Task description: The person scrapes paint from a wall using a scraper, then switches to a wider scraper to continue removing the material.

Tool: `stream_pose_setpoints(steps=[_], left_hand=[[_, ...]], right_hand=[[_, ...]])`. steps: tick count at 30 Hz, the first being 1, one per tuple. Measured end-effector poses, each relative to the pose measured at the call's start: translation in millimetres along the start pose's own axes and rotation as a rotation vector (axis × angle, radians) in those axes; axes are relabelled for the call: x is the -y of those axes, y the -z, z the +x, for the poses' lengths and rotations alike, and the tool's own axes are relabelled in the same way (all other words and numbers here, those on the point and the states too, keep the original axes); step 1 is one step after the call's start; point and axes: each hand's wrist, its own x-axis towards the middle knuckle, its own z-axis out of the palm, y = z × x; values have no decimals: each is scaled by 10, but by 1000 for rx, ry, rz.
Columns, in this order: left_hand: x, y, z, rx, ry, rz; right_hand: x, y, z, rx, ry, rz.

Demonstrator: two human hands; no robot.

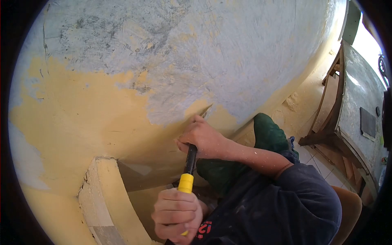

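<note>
My right hand (202, 136) reaches in from the right. Its fingers are closed around the upper end of a black-and-yellow scraper (190, 163), close to the wall. A thin dark blade edge (208, 109) shows just past the fingertips, against the wall (122, 98); most of the blade is hidden. Lower down, my left hand (176, 212) is wrapped around the handle below its yellow collar. The wall carries yellow paint, with a large grey-blue area above where the yellow coat is gone or patchy.
A yellow masonry ledge (110, 196) with a chipped edge juts out at lower left. My green-trousered knee (269, 132) is near the wall. On the right stands a worn table (355, 94) with a dark flat object (367, 122) on it. A brown chair back (349, 204) shows behind me.
</note>
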Motion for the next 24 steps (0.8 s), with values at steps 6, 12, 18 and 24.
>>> stream_pose_setpoints(steps=[6, 12, 18, 24], left_hand=[[-69, -67, 21, -36, -54, 0], [-160, -19, -19, -86, -13, -51], [-142, -34, -50, -128, 29, -3], [-86, 8, -143, -143, -24, 30]], right_hand=[[113, 35, 21, 29, 29, 62], [114, 53, 26, 52, -23, 41], [55, -9, -44, 19, -44, 3], [12, -25, 12, -24, 27, -14]])
